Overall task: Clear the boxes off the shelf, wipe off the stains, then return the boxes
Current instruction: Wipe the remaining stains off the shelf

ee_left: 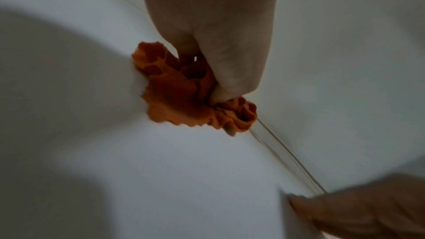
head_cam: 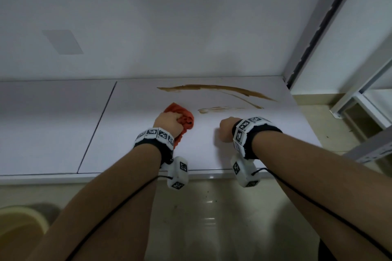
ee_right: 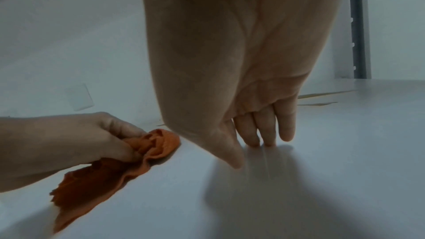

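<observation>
Left hand [head_cam: 169, 122] grips crumpled orange cloth [head_cam: 184, 117]; brown streaks [head_cam: 218, 91]

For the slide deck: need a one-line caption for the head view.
Left hand grips an orange cloth on the white shelf, brown stains unwiped; right hand rests alongside.

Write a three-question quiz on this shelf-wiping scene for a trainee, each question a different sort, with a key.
1. True or false: the left hand grips the orange cloth.
2. Multiple choice: the brown stains on the shelf lie A) under the cloth, B) beyond both hands, toward the back wall, C) at the front edge.
3. Fill in: the right hand rests its ______ on the shelf surface.

Key: 1 true; 2 B; 3 fingertips.
</observation>
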`<control>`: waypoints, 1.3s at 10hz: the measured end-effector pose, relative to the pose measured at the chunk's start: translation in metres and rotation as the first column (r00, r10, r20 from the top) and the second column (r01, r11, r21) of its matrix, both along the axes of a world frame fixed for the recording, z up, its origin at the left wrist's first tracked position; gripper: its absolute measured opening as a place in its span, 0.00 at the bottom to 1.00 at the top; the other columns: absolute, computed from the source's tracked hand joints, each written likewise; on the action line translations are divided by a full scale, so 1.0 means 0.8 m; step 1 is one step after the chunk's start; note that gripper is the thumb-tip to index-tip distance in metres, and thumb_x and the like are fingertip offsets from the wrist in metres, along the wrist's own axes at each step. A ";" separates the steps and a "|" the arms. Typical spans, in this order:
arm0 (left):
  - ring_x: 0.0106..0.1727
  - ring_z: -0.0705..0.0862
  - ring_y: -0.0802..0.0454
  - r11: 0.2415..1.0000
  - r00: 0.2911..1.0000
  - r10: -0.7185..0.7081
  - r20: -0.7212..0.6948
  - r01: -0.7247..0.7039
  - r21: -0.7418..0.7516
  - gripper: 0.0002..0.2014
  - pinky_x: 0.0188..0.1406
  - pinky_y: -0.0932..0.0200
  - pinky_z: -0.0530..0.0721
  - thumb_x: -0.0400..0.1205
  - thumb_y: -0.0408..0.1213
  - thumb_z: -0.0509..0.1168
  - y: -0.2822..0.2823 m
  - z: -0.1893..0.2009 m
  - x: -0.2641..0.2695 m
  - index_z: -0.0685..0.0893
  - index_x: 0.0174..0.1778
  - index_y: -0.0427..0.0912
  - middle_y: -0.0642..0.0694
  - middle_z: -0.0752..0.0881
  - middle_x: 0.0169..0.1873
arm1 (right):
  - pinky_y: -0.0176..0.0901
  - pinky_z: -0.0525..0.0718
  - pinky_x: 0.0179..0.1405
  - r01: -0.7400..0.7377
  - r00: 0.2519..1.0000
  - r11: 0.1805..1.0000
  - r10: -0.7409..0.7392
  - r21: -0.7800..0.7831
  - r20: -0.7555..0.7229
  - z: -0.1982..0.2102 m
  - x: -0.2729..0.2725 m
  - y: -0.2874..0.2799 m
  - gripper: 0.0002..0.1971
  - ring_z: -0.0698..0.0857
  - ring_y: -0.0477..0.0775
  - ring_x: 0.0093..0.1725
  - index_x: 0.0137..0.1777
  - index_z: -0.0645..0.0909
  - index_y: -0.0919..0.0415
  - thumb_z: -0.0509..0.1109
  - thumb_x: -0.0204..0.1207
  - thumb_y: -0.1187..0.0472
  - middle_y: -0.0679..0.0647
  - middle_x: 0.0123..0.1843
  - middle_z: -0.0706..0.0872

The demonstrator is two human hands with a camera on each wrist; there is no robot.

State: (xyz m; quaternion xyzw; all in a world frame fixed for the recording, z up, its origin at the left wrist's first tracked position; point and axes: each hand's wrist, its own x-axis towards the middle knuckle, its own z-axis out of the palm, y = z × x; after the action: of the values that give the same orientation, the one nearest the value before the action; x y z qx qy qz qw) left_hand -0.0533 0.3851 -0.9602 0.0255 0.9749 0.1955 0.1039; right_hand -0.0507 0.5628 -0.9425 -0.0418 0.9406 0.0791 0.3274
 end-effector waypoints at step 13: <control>0.45 0.84 0.41 0.970 0.983 0.184 -0.023 -0.186 -0.159 0.19 0.40 0.58 0.75 0.85 0.42 0.52 -0.039 -0.014 -0.014 0.86 0.46 0.37 0.40 0.88 0.48 | 0.43 0.87 0.43 -0.053 0.996 0.851 0.004 -0.522 -0.095 -0.028 -0.007 0.001 0.25 0.88 0.55 0.44 0.77 0.69 0.50 0.61 0.81 0.67 0.62 0.63 0.84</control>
State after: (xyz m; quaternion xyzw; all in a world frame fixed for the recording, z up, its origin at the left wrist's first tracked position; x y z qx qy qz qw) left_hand -0.0645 0.3540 -0.9711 -0.0732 0.9860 0.1252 0.0829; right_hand -0.0562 0.5632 -0.9648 -0.1394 0.9397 -0.1733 0.2598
